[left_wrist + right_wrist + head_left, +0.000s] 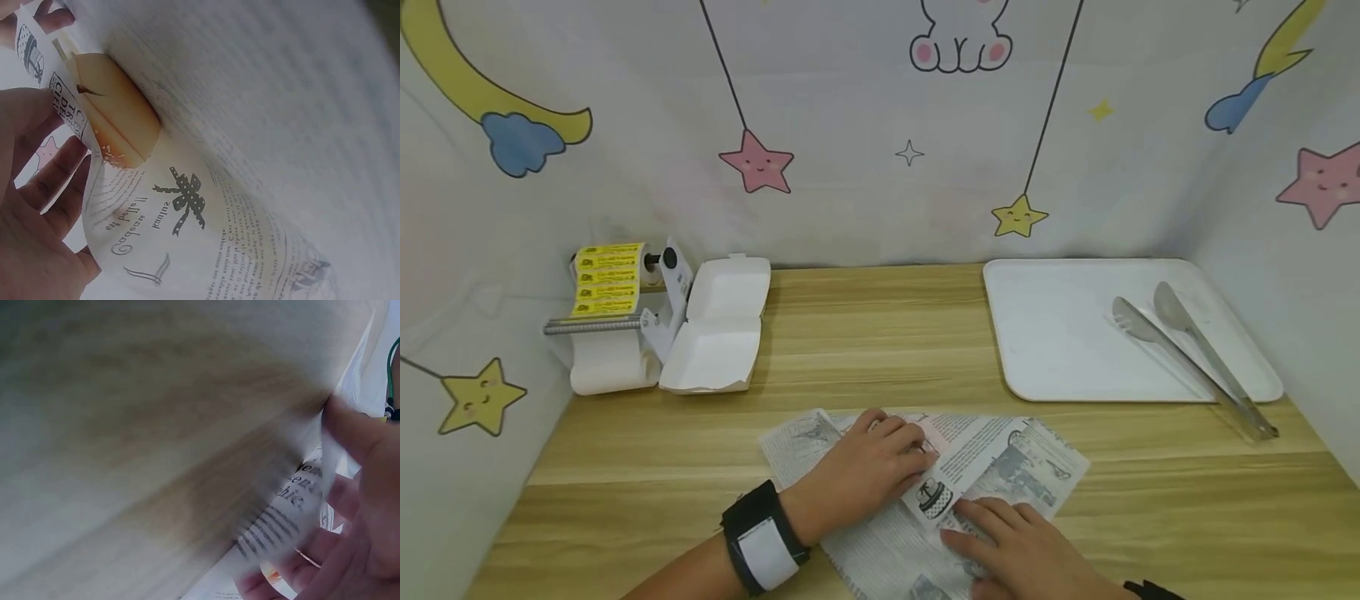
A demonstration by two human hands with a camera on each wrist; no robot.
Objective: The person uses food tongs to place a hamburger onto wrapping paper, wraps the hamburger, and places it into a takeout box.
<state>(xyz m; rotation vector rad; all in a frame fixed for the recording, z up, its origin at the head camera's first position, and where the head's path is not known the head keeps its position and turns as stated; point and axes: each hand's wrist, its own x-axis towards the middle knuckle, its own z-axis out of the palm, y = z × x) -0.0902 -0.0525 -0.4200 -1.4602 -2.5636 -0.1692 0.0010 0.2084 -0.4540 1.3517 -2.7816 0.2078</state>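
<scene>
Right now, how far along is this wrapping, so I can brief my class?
Done: the bun already lies inside the printed paper.

In hand: the left hand and right hand are both on the paper, working a fold.

Left: closing the paper, since the left wrist view shows the bun uncovered; perhaps boxing too, as the white box stands open.

On the table [880,333] in front of you, the paper sheet [1022,471] lies nearest, a bun [122,112] inside its fold. Your left hand [868,458] is on the sheet at ten o'clock, your right hand [1022,550] at four. Beyond it, the box [718,325] sits towards eleven, the label dispenser [610,312] just beside it at ten. At one to two lies the tray [1060,333], bearing tongs [1202,358] whose joined end overhangs its four-o'clock corner.
</scene>
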